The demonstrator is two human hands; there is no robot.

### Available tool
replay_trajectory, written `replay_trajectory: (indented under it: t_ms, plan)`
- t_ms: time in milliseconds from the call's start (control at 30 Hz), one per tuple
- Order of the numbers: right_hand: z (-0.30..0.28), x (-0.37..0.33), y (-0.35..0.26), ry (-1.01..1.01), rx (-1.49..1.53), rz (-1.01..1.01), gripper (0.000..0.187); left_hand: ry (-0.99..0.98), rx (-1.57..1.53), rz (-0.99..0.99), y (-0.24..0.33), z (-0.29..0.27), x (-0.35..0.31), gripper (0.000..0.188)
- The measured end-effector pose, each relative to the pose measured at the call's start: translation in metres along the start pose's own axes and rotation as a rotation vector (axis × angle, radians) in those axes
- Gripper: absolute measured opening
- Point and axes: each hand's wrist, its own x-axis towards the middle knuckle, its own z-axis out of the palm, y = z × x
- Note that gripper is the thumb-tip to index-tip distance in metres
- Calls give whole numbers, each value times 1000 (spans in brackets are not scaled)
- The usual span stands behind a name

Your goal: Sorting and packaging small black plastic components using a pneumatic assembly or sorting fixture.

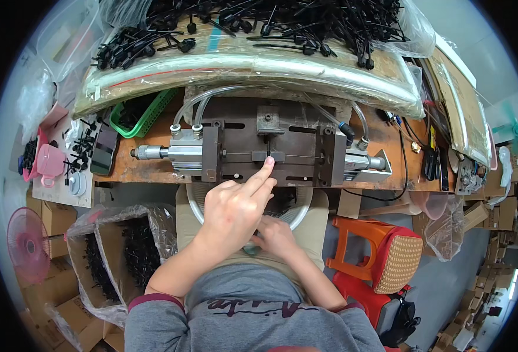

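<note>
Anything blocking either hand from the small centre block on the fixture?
Left hand: nothing visible; its index fingertip is at the block, though contact is unclear. Right hand: in this view, the left hand's fingers cross its direct line to the block.

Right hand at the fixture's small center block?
No, the left hand is at the small center block; the right hand sits lower in view.
</note>
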Motion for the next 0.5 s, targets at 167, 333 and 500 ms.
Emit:
replay_trajectory:
  t_ms: [167,333,500]
  plan:
    - [-10,-2,-5,97,-26,-10,30,-31,18,-28,3,-3,2,23]
    - [-101,2,-49,329,205,-122,18,-45,4,-42,1,-1,0,23]
    - [-192,51,-69,696,35,-244,11,8,-30,13,-2,2,-1,21]
